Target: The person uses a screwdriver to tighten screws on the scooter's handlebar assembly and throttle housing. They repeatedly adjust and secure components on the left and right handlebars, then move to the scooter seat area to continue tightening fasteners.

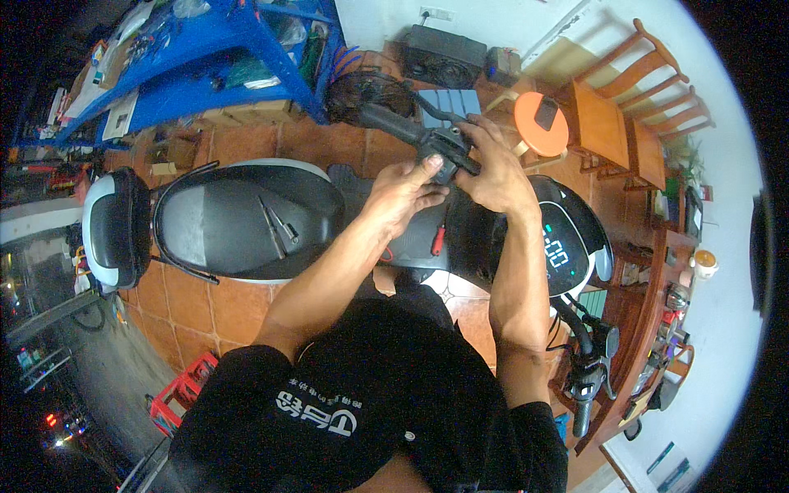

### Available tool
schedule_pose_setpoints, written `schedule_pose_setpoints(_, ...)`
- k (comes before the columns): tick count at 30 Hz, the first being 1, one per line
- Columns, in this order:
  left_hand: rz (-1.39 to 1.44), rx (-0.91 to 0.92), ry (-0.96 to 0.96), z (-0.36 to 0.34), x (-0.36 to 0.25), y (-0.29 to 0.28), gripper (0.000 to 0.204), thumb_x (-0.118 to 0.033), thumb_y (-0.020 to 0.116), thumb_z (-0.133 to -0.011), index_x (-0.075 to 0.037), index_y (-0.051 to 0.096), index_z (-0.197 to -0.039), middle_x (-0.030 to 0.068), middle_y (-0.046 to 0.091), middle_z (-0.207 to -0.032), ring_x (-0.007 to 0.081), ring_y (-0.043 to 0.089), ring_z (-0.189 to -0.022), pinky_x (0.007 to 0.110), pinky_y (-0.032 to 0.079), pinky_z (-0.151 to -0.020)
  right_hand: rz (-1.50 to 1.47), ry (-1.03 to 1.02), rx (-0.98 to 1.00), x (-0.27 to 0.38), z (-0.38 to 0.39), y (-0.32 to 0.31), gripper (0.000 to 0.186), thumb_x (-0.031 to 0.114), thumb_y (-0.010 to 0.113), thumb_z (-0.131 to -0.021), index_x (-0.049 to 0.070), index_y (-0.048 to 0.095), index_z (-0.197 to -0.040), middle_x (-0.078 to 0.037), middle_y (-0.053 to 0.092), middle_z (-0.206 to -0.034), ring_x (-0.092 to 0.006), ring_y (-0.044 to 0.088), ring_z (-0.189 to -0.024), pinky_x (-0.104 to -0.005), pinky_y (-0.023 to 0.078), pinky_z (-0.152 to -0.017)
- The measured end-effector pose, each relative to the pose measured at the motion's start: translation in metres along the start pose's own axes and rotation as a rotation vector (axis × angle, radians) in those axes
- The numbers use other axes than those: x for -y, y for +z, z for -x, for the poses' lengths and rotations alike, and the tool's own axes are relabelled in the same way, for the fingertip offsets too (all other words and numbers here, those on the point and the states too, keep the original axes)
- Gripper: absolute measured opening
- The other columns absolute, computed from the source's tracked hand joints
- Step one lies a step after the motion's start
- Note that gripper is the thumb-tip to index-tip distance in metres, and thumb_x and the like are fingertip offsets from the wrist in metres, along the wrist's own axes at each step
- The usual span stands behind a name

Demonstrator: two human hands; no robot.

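Right, nearest me a red-handled tool (438,241) lay idle on the scooter (222,218), its display (563,251) glowing; just beyond, my left hand (401,191) and right hand (500,174) met, fingers closed around the black switch housing (445,148), beside the far grip (393,123). That housing, I judged, was mid-job; whether coming apart or closing up, I couldn't tell.
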State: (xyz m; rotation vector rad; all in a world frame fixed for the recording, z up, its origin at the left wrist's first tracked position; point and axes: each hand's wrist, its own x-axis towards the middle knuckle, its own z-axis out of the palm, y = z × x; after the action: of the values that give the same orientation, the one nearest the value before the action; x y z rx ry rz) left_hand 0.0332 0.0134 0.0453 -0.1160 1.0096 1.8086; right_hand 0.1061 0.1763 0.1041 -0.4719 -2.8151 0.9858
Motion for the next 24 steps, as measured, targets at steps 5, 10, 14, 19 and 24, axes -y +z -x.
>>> schedule_pose_setpoints(5,-0.017,-0.021,-0.004,-0.004,-0.003,0.005,0.049,-0.037,0.074,-0.082,0.000,0.057,-0.108,0.0139,0.065,-0.104,0.0268,0.064,-0.094,0.040,0.053,-0.084,-0.127,-0.023,-0.018,0.003,0.002,-0.001,0.063,0.004,0.070,-0.064,0.003,0.051,-0.124,-0.021,0.042,-0.139,-0.0373,0.038,-0.132,-0.0424,0.035,-0.109)
schedule_pose_setpoints(10,-0.009,-0.031,0.009,-0.006,-0.003,0.010,0.053,-0.041,0.074,-0.081,-0.002,0.057,-0.112,0.0144,0.064,-0.106,0.0273,0.062,-0.097,0.042,0.052,-0.086,-0.119,-0.089,-0.048,-0.005,0.004,0.000,0.062,0.003,0.069,-0.063,0.002,0.051,-0.123,-0.021,0.041,-0.140,-0.0372,0.039,-0.132,-0.0426,0.036,-0.108)
schedule_pose_setpoints(14,-0.019,-0.050,-0.007,-0.003,-0.009,0.016,0.054,-0.042,0.075,-0.080,-0.004,0.057,-0.114,0.0142,0.064,-0.106,0.0273,0.062,-0.098,0.042,0.051,-0.087,-0.051,-0.082,-0.046,-0.003,0.005,0.000,0.066,0.004,0.070,-0.062,0.002,0.051,-0.125,-0.020,0.043,-0.135,-0.0384,0.040,-0.129,-0.0433,0.036,-0.107)
schedule_pose_setpoints(19,0.032,-0.049,-0.013,-0.005,-0.006,0.017,0.052,-0.040,0.073,-0.082,-0.005,0.057,-0.115,0.0119,0.063,-0.108,0.0260,0.061,-0.099,0.042,0.050,-0.089,0.186,0.083,0.073,0.022,0.002,-0.016,0.070,0.014,0.074,-0.058,0.006,0.055,-0.125,-0.020,0.046,-0.128,-0.0409,0.039,-0.125,-0.0449,0.035,-0.105)
schedule_pose_setpoints(24,0.111,0.002,-0.010,-0.005,-0.003,0.021,0.049,-0.038,0.072,-0.084,-0.006,0.056,-0.117,0.0089,0.062,-0.110,0.0240,0.060,-0.100,0.043,0.048,-0.093,0.205,-0.001,0.047,0.004,-0.003,-0.015,0.072,0.020,0.078,-0.056,0.009,0.057,-0.124,-0.017,0.049,-0.125,-0.0386,0.041,-0.121,-0.0450,0.039,-0.098)
